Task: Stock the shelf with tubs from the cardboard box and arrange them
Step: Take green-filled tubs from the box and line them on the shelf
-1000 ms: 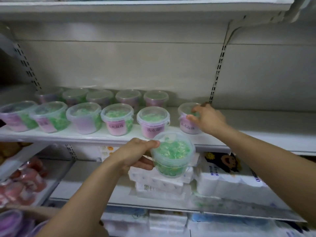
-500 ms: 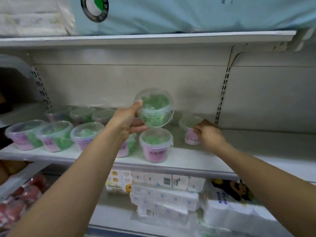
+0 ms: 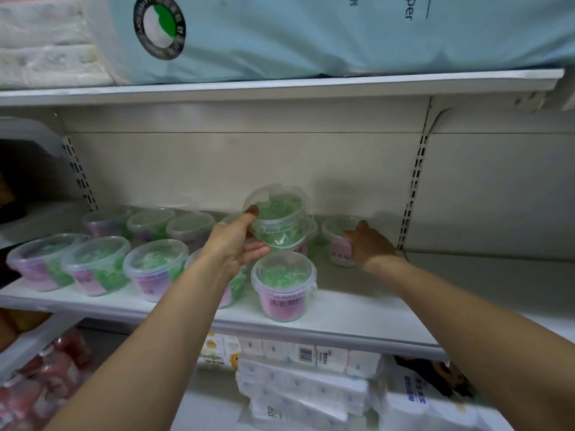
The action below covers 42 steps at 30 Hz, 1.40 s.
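My left hand grips a clear tub of green beads, tilted, in the air above the back row of the white shelf. My right hand holds a pink-labelled tub that stands at the right end of the back row. Several more lidded tubs stand in two rows to the left. The nearest front tub is just below the held one. The cardboard box is out of view.
The shelf surface extends to the right of my right hand, past a slotted upright. A large pale blue pack lies on the shelf above. Tissue packs fill the shelf below.
My left hand has lifted the green tub from below the shelf edge up and back over the rows. My right hand has pushed its tub from the front row toward the back.
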Each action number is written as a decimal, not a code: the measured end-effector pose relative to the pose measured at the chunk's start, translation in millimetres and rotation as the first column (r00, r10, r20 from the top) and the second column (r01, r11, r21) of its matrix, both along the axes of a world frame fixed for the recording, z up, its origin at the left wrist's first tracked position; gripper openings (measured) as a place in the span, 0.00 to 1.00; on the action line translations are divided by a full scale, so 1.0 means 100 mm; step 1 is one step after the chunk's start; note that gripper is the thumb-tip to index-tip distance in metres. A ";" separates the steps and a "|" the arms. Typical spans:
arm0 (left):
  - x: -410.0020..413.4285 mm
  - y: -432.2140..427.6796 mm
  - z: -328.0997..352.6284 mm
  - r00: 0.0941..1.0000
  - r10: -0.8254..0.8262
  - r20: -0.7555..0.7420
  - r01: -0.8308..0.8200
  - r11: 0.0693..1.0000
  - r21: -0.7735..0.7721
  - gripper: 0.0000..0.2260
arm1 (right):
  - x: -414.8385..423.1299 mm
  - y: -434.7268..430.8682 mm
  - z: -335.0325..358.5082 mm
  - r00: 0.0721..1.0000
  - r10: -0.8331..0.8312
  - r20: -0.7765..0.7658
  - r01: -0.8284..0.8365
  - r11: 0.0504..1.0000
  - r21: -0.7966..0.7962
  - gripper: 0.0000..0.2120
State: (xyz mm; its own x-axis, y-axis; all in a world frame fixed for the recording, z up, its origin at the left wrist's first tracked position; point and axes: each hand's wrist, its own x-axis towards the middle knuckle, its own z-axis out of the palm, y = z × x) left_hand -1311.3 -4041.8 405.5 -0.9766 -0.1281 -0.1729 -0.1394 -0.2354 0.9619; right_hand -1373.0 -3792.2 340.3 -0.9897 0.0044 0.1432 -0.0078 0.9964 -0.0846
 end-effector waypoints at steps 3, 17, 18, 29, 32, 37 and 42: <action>0.02 0.02 -0.02 1.000 -0.011 -0.002 0.011 1.000 -0.007 0.15 | 0.01 0.01 0.01 0.998 0.018 0.064 -0.016 0.999 -0.030 0.21; 0.30 0.16 0.03 0.952 -0.305 0.014 0.304 0.942 -0.140 0.11 | 0.89 -0.19 0.68 0.909 0.329 0.255 0.199 0.194 -0.961 0.30; 0.31 0.18 0.03 0.951 -0.309 0.021 0.309 0.940 -0.148 0.10 | 0.94 -0.16 0.69 0.874 0.390 0.288 0.235 0.180 -0.955 0.31; 0.54 0.52 -0.01 0.856 -0.515 0.046 0.517 0.852 -0.080 0.24 | 1.29 -0.27 0.46 0.976 0.123 0.180 0.204 -0.223 -0.953 0.17; 0.55 0.59 -0.02 0.893 -0.450 -0.013 0.446 0.889 -0.108 0.20 | 1.41 -0.26 0.46 0.951 0.217 0.220 0.247 -0.108 -0.963 0.23; 0.52 0.53 -0.07 0.878 -0.476 0.056 0.479 0.866 -0.146 0.15 | 1.50 -0.10 0.55 0.941 0.151 0.303 0.304 0.013 -0.953 0.29; 0.52 0.49 -0.27 0.883 -0.370 -0.290 0.094 0.743 -0.663 0.20 | 1.49 -0.12 0.42 0.947 -0.053 0.316 0.307 -0.135 -0.942 0.19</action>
State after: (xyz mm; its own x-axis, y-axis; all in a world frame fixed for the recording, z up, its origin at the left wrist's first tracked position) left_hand -1259.6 -3992.4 378.2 -0.9536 0.1698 0.2485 0.2979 0.4134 0.8605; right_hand -1223.6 -3804.2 382.6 -0.9227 0.1941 -0.3330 0.2906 -0.2174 -0.9318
